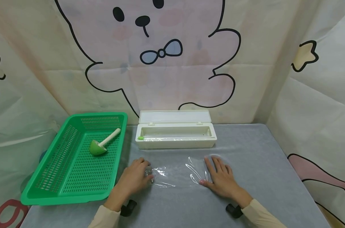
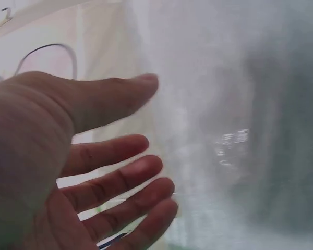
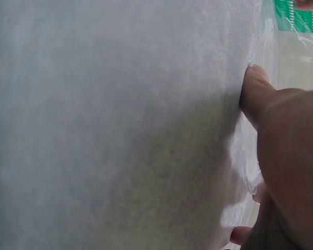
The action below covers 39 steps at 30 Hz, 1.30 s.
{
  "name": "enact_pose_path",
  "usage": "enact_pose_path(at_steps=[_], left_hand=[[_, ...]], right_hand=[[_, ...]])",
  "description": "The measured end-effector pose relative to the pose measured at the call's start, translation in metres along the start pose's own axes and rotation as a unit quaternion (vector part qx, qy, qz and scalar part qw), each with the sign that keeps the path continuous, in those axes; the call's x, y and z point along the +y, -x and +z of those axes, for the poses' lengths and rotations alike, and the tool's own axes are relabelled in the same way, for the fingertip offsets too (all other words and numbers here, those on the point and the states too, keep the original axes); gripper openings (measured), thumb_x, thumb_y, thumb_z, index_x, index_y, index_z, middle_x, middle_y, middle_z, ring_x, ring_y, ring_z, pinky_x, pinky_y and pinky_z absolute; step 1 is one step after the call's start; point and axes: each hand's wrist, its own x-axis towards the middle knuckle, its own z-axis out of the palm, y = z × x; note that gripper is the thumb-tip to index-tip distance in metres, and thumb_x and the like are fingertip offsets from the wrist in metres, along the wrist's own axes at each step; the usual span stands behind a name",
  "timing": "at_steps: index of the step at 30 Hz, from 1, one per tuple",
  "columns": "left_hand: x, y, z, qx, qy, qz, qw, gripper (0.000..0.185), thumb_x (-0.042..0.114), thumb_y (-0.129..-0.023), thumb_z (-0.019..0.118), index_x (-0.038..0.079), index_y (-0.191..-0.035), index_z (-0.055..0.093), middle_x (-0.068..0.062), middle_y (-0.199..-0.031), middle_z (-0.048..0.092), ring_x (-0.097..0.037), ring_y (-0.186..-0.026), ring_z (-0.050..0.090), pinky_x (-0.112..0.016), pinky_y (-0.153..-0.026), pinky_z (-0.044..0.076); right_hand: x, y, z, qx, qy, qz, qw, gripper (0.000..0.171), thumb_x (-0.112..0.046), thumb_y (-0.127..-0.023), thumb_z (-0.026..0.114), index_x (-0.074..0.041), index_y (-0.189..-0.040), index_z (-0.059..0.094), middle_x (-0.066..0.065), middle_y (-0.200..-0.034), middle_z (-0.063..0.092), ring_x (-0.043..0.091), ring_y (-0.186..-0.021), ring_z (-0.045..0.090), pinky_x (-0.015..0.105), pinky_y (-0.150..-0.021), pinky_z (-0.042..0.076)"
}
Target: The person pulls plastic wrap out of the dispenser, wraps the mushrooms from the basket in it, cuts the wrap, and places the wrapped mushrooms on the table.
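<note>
A sheet of clear plastic wrap (image 1: pixel 175 175) lies crinkled on the grey table (image 1: pixel 263 158), between my two hands. My left hand (image 1: pixel 138 175) rests at the sheet's left edge, where the film is bunched. The left wrist view shows that left hand (image 2: pixel 109 172) with fingers straight and spread, and a glint of film (image 2: pixel 232 143) beyond them. My right hand (image 1: pixel 219 175) lies flat, palm down, on the sheet's right end. In the right wrist view the thumb (image 3: pixel 255 91) presses on the table beside wrinkled film (image 3: pixel 245 172).
An open white wrap dispenser box (image 1: pixel 175 137) stands just behind the sheet. A green perforated basket (image 1: pixel 67 198) sits at the left and holds a green ladle with a white handle (image 1: pixel 99 146). A cartoon-printed curtain hangs behind and at both sides.
</note>
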Motion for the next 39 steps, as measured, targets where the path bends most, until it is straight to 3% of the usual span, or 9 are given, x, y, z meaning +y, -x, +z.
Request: enact_pose_path(at_steps=[3, 6, 10, 13, 18, 24, 27, 34, 39], left_hand=[[0.0, -0.002, -0.013, 0.017, 0.051, 0.002, 0.9985, 0.039, 0.023, -0.086, 0.084, 0.002, -0.115, 0.07, -0.009, -0.109, 0.065, -0.027, -0.099, 0.063, -0.047, -0.077, 0.056], [-0.003, -0.005, -0.026, 0.061, 0.086, 0.025, 0.9941, 0.041, 0.021, -0.085, 0.085, 0.001, -0.118, 0.07, -0.009, -0.108, 0.065, -0.026, -0.096, 0.064, -0.044, -0.078, 0.055], [-0.011, -0.009, -0.042, 0.124, 0.124, 0.062, 0.9826, 0.042, 0.014, -0.085, 0.084, -0.002, -0.12, 0.068, -0.012, -0.108, 0.066, -0.028, -0.098, 0.064, -0.046, -0.081, 0.056], [-0.021, -0.011, -0.055, 0.159, 0.159, 0.063, 0.9723, 0.045, 0.009, -0.084, 0.084, -0.005, -0.122, 0.065, -0.016, -0.11, 0.067, -0.032, -0.101, 0.065, -0.049, -0.083, 0.057], [-0.041, -0.01, -0.078, 0.206, 0.215, -0.002, 0.9545, 0.05, 0.014, -0.087, 0.083, -0.003, -0.129, 0.064, -0.019, -0.12, 0.068, -0.036, -0.11, 0.065, -0.051, -0.093, 0.054], [-0.075, -0.009, -0.1, 0.254, 0.253, -0.076, 0.9305, 0.051, 0.018, -0.09, 0.08, 0.001, -0.134, 0.062, -0.017, -0.132, 0.064, -0.028, -0.118, 0.06, -0.02, -0.096, 0.046], [-0.095, -0.009, -0.103, 0.26, 0.247, -0.103, 0.9278, 0.055, 0.02, -0.091, 0.08, 0.001, -0.138, 0.06, -0.017, -0.136, 0.062, -0.03, -0.123, 0.057, -0.017, -0.098, 0.043], [-0.135, -0.005, -0.1, 0.217, 0.261, -0.16, 0.9269, 0.071, 0.029, -0.094, 0.076, -0.001, -0.15, 0.045, -0.025, -0.149, 0.047, -0.048, -0.135, 0.043, -0.059, -0.105, 0.041], [-0.149, -0.008, -0.097, 0.194, 0.248, -0.167, 0.9344, 0.078, 0.033, -0.093, 0.077, -0.003, -0.152, 0.041, -0.03, -0.151, 0.043, -0.053, -0.136, 0.039, -0.065, -0.104, 0.039]], right_hand=[[0.001, 0.001, 0.001, 0.0, 0.002, -0.007, 1.0, 0.097, -0.067, -0.091, 0.061, -0.004, -0.158, 0.03, 0.032, -0.157, 0.028, 0.051, -0.145, 0.021, 0.072, -0.105, 0.02], [-0.002, 0.001, -0.003, 0.0, 0.003, -0.007, 1.0, 0.094, -0.063, -0.091, 0.064, -0.003, -0.157, 0.032, 0.033, -0.156, 0.03, 0.051, -0.144, 0.024, 0.073, -0.104, 0.022], [-0.007, 0.001, -0.009, -0.018, 0.014, 0.011, 1.0, 0.092, -0.058, -0.092, 0.067, -0.002, -0.157, 0.034, 0.031, -0.157, 0.029, 0.05, -0.146, 0.023, 0.072, -0.106, 0.022], [-0.01, 0.0, -0.012, -0.03, 0.02, 0.021, 0.999, 0.091, -0.059, -0.093, 0.065, -0.004, -0.158, 0.032, 0.03, -0.159, 0.028, 0.049, -0.147, 0.022, 0.071, -0.107, 0.022], [-0.01, 0.0, -0.012, -0.033, 0.018, 0.025, 0.999, 0.091, -0.057, -0.093, 0.066, -0.004, -0.158, 0.032, 0.03, -0.159, 0.027, 0.049, -0.147, 0.022, 0.07, -0.108, 0.021], [-0.01, 0.0, -0.013, -0.034, 0.015, 0.024, 0.999, 0.091, -0.056, -0.092, 0.067, -0.004, -0.158, 0.032, 0.03, -0.159, 0.027, 0.049, -0.147, 0.021, 0.07, -0.108, 0.021], [-0.01, 0.0, -0.013, -0.038, 0.013, 0.026, 0.999, 0.091, -0.057, -0.092, 0.067, -0.004, -0.158, 0.032, 0.03, -0.159, 0.027, 0.049, -0.147, 0.021, 0.07, -0.108, 0.02], [-0.01, -0.001, -0.011, -0.042, 0.008, 0.027, 0.999, 0.092, -0.058, -0.093, 0.066, -0.004, -0.158, 0.032, 0.029, -0.16, 0.026, 0.049, -0.148, 0.019, 0.071, -0.108, 0.019], [-0.005, 0.0, -0.004, -0.019, 0.003, 0.007, 1.0, 0.092, -0.058, -0.093, 0.066, -0.003, -0.158, 0.031, 0.031, -0.158, 0.027, 0.05, -0.146, 0.02, 0.072, -0.105, 0.019]])
